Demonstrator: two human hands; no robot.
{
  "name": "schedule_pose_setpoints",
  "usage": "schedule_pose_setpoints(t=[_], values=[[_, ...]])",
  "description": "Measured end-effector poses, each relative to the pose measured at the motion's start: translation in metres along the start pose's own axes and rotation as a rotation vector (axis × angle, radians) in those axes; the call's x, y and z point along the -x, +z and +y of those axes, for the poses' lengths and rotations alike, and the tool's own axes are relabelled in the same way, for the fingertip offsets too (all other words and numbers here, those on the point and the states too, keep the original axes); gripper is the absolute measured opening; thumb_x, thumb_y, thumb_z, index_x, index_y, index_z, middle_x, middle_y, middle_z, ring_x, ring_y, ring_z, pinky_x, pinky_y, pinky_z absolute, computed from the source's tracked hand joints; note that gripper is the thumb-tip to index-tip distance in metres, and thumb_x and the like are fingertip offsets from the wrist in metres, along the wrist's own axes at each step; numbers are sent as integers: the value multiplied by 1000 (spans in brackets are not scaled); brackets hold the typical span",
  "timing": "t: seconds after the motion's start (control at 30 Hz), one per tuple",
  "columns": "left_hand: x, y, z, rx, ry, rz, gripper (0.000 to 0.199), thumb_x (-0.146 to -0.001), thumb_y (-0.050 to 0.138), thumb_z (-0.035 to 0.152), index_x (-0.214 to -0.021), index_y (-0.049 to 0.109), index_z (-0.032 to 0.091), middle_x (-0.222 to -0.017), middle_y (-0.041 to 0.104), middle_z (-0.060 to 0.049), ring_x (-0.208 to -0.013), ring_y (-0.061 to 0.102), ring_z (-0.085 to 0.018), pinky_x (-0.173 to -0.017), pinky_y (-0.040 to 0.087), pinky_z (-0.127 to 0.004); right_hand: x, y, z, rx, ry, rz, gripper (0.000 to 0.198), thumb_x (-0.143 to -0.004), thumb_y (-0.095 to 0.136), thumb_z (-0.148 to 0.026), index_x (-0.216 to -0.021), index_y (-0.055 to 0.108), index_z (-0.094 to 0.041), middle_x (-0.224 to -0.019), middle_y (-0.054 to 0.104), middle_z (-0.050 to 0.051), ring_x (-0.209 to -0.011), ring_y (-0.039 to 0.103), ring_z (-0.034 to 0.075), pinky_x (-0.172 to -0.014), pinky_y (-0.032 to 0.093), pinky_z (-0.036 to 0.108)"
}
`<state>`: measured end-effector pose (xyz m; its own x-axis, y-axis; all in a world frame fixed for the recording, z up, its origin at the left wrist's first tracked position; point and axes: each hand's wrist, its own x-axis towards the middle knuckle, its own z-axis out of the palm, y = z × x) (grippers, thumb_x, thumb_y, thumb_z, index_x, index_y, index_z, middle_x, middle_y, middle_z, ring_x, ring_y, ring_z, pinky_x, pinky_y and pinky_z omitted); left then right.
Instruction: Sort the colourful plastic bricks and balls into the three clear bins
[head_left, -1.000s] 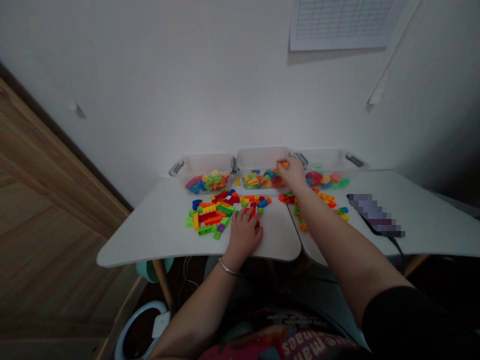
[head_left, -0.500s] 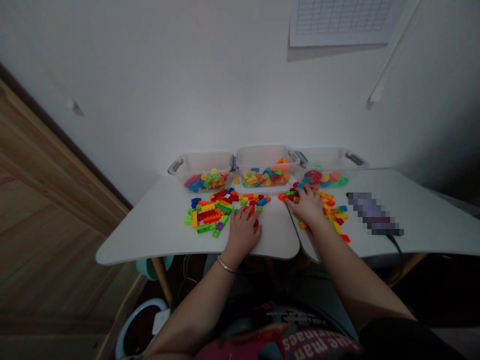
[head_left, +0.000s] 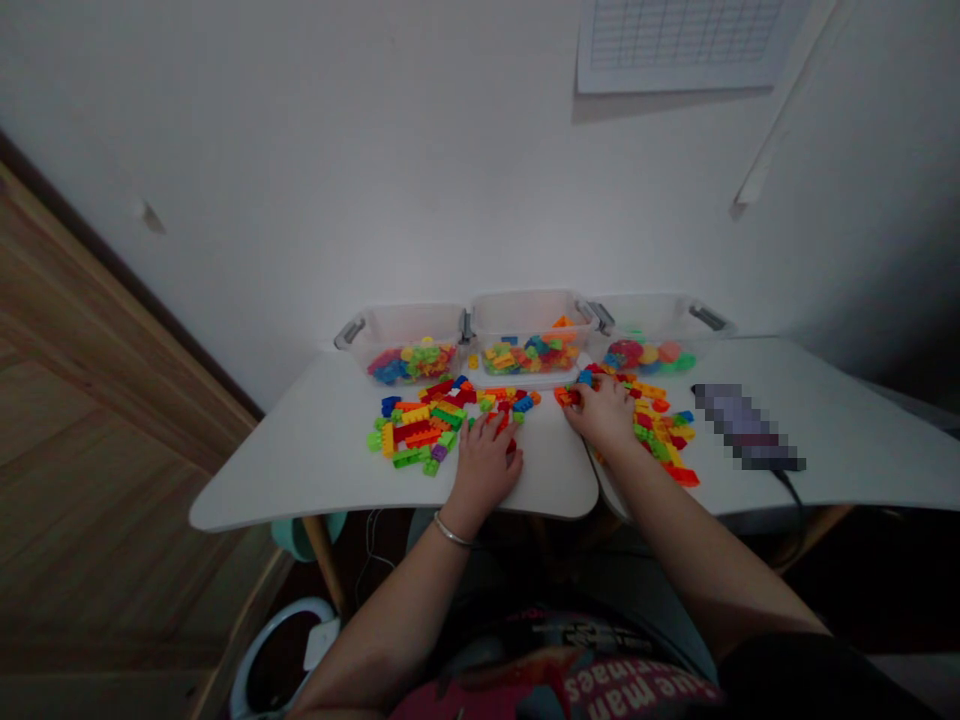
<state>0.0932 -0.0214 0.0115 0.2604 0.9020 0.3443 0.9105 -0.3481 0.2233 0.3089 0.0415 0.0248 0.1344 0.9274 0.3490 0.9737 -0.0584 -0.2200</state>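
Observation:
My left hand [head_left: 486, 462] rests low over the right edge of a pile of toy building bricks [head_left: 420, 437]. Its fingers are spread, with the tips touching red bricks; a dark red brick shows beside the thumb. On the other side of the table seam, my right hand [head_left: 604, 412] reaches onto a second pile of bricks [head_left: 661, 430]. The fingers are apart, bent down over small red and green bricks [head_left: 568, 397] and a blue one [head_left: 585, 378]. What lies under the right palm is hidden.
Three clear plastic boxes stand along the wall: a left box [head_left: 409, 322], a middle box [head_left: 529, 308] and a right box [head_left: 652, 312], each holding colourful pieces. A pixelated device [head_left: 746, 428] with a cable lies at the right. White tabletops [head_left: 292, 480] meet at a seam.
My right hand has shifted slightly left and towards me, uncovering more bricks on its right side. The left hand stays in place over its pile.

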Motion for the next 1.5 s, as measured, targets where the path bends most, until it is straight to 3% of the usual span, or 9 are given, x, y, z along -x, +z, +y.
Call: schedule_pose_setpoints(t=[0.3, 0.53, 0.67, 0.9, 1.07, 1.23, 1.5], values=[[1, -2, 2, 8, 0, 11, 45, -88, 56, 31, -133, 58, 26, -144, 54, -6, -137, 40, -30, -119, 23, -58, -5, 5, 6, -40, -44, 162, 32, -81, 57, -36, -106, 67, -18, -111, 63, 15, -104, 52, 33, -93, 37, 47], [1, -4, 2, 13, -2, 8, 43, -88, 56, 31, -131, 59, 26, -143, 55, -7, -137, 41, -29, -119, 23, -58, -24, 8, 11, -60, 12, 113, 52, -80, 55, -32, -128, 56, -14, -127, 61, 18, -112, 53, 35, -93, 38, 46], [1, -5, 2, 21, -2, 9, 43, -88, 56, 31, -131, 59, 26, -143, 55, -6, -137, 41, -29, -119, 23, -58, -27, 14, 15, -55, 23, 73, 51, -81, 53, -30, -130, 55, -15, -126, 63, 16, -112, 56, 35, -94, 39, 46], [1, -5, 2, 18, 0, 2, 44, -88, 56, 30, -131, 59, 24, -143, 54, -7, -136, 41, -30, -119, 23, -59, -27, 11, 16, -183, 54, 218, 49, -78, 60, -40, -121, 59, -16, -112, 64, 15, -107, 56, 34, -93, 41, 45], [1, -5, 1, 39, -15, 16, 44, -88, 55, 29, -132, 58, 23, -140, 57, -7, -136, 42, -30, -119, 24, -57, -26, 5, 6, -387, -91, 294, 45, -78, 60, -40, -116, 59, -16, -112, 63, 15, -108, 54, 31, -96, 42, 45], [1, -4, 1, 43, 0, 22, 44, -88, 56, 30, -131, 58, 24, -141, 56, -6, -137, 40, -30, -119, 23, -58, -23, -1, -14, -599, -246, 230, 36, -78, 61, -40, -109, 62, -21, -105, 64, 11, -92, 59, 25, -90, 48, 43], [0, -2, 0, 36, 9, 30, 43, -88, 56, 30, -131, 59, 25, -140, 57, -6, -136, 41, -30, -118, 25, -57, -18, -5, -34, -737, -289, 236, 36, -73, 67, -42, -100, 57, -21, -97, 62, 8, -82, 58, 22, -75, 51, 37]])
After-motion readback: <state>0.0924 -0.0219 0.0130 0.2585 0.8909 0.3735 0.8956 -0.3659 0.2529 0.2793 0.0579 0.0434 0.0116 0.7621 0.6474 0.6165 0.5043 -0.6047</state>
